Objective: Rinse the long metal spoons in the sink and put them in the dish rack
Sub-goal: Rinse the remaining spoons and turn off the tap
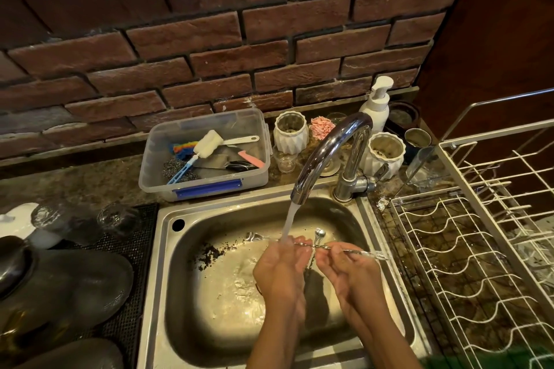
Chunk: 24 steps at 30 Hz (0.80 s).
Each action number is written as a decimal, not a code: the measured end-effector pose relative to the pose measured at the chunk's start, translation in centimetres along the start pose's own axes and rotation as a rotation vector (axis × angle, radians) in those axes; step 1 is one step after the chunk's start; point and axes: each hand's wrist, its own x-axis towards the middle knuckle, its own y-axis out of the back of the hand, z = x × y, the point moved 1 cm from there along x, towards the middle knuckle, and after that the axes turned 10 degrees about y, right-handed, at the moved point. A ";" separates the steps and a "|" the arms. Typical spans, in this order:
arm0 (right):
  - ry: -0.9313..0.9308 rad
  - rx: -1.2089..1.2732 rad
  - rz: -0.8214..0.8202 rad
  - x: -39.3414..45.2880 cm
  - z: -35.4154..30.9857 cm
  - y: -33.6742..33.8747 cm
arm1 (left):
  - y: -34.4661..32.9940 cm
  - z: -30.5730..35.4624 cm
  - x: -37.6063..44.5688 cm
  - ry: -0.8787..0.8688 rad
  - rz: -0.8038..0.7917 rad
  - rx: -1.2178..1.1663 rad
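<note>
Over the steel sink [168,249], both of my hands hold long metal spoons under the running water from the tap [326,147]. My left hand [281,263] and my right hand [350,272] grip one long twisted spoon [323,246] that lies crosswise, its bowl end sticking out to the left and its other end toward the right. Another spoon [318,235] points up between my hands, with its small round bowls showing; which hand holds it I cannot tell. The white wire dish rack [467,249] stands right of the sink with no spoons visible in it.
Dark crumbs lie in the sink basin. A clear plastic box [207,156] with brushes and scourers stands behind the sink, beside white ribbed pots and a soap pump bottle [376,105]. Upturned glasses and dark plates sit on a black mat [141,249] at left. A brick wall rises behind.
</note>
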 end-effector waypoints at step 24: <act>0.037 -0.137 0.049 -1.0 3.0 -7.1 | 7.2 5.0 1.7 -0.068 0.170 -0.176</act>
